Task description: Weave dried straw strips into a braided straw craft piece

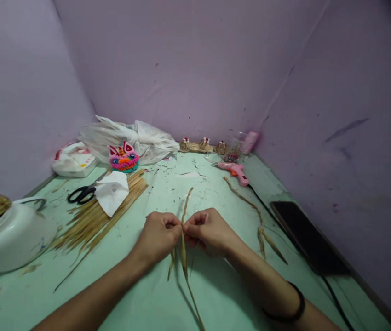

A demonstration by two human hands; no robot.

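Between my two hands is a braid of dried straw-like leaf strips (187,200), its plaited end pointing away from me and loose strands hanging toward me. My left hand (161,234) pinches it from the left with thumb and forefinger. From the right, my right hand (207,230) pinches the same braid, the fingertips of both hands almost touching. A second braid (247,202), knotted with loose tails, lies on the table to the right of my right hand. To the left is a flat bundle of dried strips (88,225).
Black-handled scissors (81,195) and a white paper piece (112,191) lie on the bundle. A pink glue gun (235,172), its cord and a dark phone-like slab (307,236) are at right. A white pot (12,243) stands left; a plastic bag (136,138) lies behind.
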